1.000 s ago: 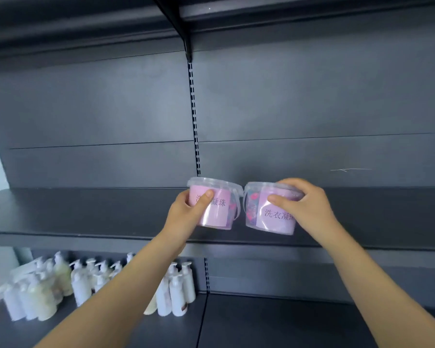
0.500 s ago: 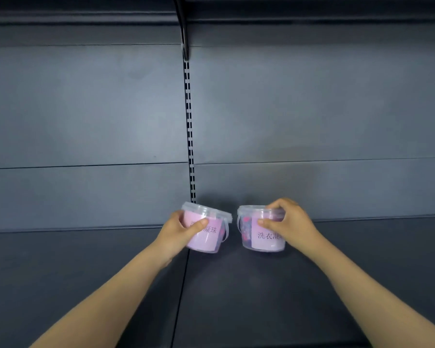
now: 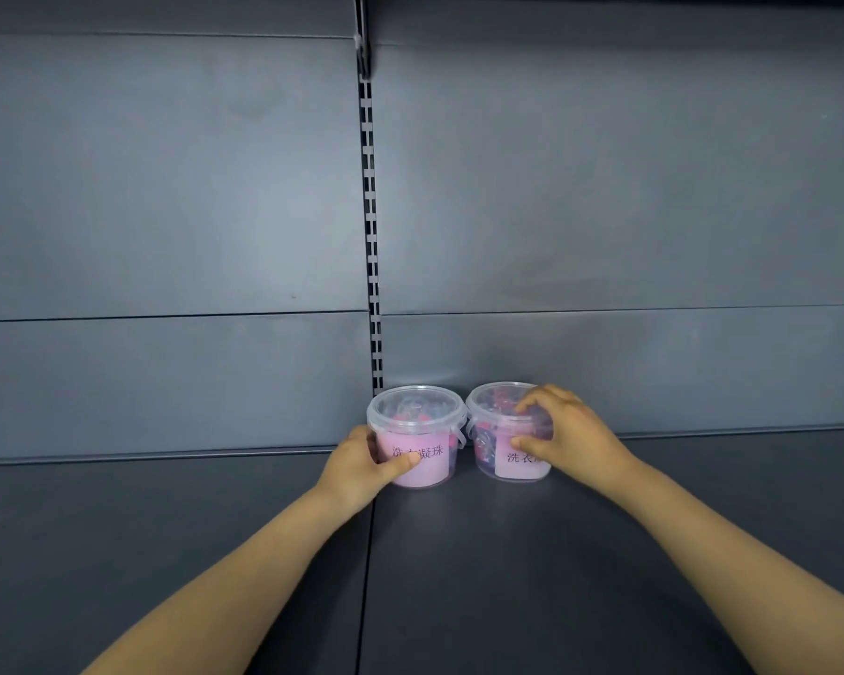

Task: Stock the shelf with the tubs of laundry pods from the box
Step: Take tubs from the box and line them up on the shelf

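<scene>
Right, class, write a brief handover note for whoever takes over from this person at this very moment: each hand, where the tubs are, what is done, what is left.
Left hand grips the left tub round its side, thumb across the label.
Right hand grips the right tub, fingers over the lid, thumb on the label.
Both tubs stand upright, side by side, at the back of the shelf.
Done: both tubs appear set down.
Left: let go; bring more from the box, which is out of view.
</scene>
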The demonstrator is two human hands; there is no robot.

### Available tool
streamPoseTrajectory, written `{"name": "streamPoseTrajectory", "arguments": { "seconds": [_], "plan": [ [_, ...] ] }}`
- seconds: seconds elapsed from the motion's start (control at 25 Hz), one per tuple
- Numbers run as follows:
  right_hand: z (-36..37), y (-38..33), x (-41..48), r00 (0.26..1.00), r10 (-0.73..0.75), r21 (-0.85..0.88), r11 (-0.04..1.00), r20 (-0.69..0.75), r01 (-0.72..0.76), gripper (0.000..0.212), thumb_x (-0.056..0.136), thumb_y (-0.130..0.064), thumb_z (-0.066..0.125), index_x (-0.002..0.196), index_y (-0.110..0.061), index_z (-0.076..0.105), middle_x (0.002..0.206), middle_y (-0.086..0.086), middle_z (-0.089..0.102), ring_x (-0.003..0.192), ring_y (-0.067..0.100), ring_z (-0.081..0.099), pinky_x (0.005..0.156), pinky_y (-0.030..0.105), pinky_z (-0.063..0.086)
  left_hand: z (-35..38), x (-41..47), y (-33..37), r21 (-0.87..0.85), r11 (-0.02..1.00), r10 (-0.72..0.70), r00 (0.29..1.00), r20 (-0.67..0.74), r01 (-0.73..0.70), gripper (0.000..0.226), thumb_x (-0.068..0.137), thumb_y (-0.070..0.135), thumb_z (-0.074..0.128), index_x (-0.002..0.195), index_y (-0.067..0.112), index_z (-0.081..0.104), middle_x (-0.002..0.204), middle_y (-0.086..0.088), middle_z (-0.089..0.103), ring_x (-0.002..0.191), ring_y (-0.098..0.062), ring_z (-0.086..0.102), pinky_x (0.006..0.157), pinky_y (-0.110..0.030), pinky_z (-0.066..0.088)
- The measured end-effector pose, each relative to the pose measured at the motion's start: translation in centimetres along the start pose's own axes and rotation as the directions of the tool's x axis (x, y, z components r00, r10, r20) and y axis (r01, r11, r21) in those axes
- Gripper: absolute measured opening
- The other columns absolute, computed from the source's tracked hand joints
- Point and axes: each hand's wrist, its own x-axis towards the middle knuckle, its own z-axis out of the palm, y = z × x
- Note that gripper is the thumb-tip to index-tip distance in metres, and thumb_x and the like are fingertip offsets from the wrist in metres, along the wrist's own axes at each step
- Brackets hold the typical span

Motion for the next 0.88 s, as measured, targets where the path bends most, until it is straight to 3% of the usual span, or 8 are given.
{"name": "streamPoseTrajectory", "arguments": {
  "seconds": [0.2, 0.4, 0.52, 0.72, 0.88],
  "plan": [
    [-0.1, -0.1, -0.1, 1.0, 0.013, 0.011, 1.0, -0.014, -0.013, 0.036, 0.073, -0.019, 0.078, 0.104, -0.014, 0.061, 0.107, -0.009, 0.053, 0.112, 0.016, 0.051, 0.091, 0.019, 0.035, 0.3, 0.0, 0.3, 0.048, 0.999, 0.006, 1.0, -0.015, -0.005, 0.065, 0.076, 0.036, 0.074, 0.125, 0.006, 0.045, 0.122, -0.007, 0.059, 0.108, -0.02, 0.058, 0.085, -0.024, 0.043],
    [0.1, -0.9, -0.7, 0.998, 0.048, -0.083, 0.995, -0.049, -0.052, 0.04, 0.078, -0.023, 0.073, 0.114, -0.014, 0.059, 0.122, 0.0, 0.056, 0.115, 0.021, 0.052, 0.098, 0.032, 0.041, 0.2, -0.5, 0.6, 0.132, 0.991, 0.015, 1.0, -0.023, -0.012, 0.062, 0.076, 0.046, 0.071, 0.122, 0.01, 0.05, 0.116, -0.003, 0.063, 0.105, -0.021, 0.059, 0.081, -0.025, 0.044],
    [-0.6, -1.5, -0.7, 0.998, 0.052, -0.265, 0.963, 0.034, -0.041, 0.045, 0.082, -0.027, 0.067, 0.124, -0.018, 0.052, 0.133, -0.001, 0.051, 0.125, 0.019, 0.044, 0.103, 0.031, 0.037, -0.4, -0.6, 0.9, 0.284, 0.958, 0.029, 0.998, 0.049, -0.042, 0.061, 0.078, 0.05, 0.064, 0.122, 0.011, 0.049, 0.116, -0.003, 0.063, 0.107, -0.022, 0.058, 0.086, -0.029, 0.046],
    [-3.3, -3.5, -0.9, 0.97, 0.092, -0.527, 0.849, 0.226, 0.042, 0.056, 0.084, -0.033, 0.063, 0.134, -0.019, 0.045, 0.136, 0.003, 0.047, 0.126, 0.023, 0.04, 0.101, 0.034, 0.039, -3.6, -1.1, 2.3, 0.593, 0.782, 0.064, 0.971, 0.229, -0.191, 0.043, 0.086, 0.039, 0.054, 0.12, 0.014, 0.054, 0.124, -0.004, 0.062, 0.113, -0.022, 0.058, 0.095, -0.035, 0.047],
    [-6.6, -5.5, -2.0, 0.943, 0.149, -0.631, 0.772, 0.297, 0.077, 0.05, 0.083, -0.042, 0.063, 0.126, -0.019, 0.051, 0.125, 0.006, 0.053, 0.118, 0.027, 0.048, 0.091, 0.033, 0.044, -5.7, -4.6, 6.9, 0.77, 0.591, 0.135, 0.971, 0.199, -0.24, 0.037, 0.091, 0.031, 0.049, 0.122, 0.009, 0.052, 0.123, -0.013, 0.056, 0.112, -0.029, 0.055, 0.092, -0.034, 0.046]
  ]
}}
